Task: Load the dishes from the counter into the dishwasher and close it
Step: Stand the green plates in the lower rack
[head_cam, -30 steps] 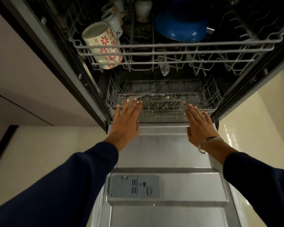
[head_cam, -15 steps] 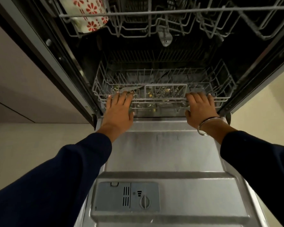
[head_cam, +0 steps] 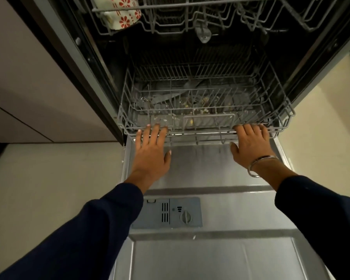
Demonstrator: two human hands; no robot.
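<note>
Lower rack [head_cam: 206, 110] front rim at both grips

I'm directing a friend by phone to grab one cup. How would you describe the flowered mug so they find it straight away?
Start at the open dishwasher door and look past the lower rack to the upper rack above it. The flowered mug lies at that rack's far left end. It is cream with red flower prints, the only patterned thing among grey wire.
</note>
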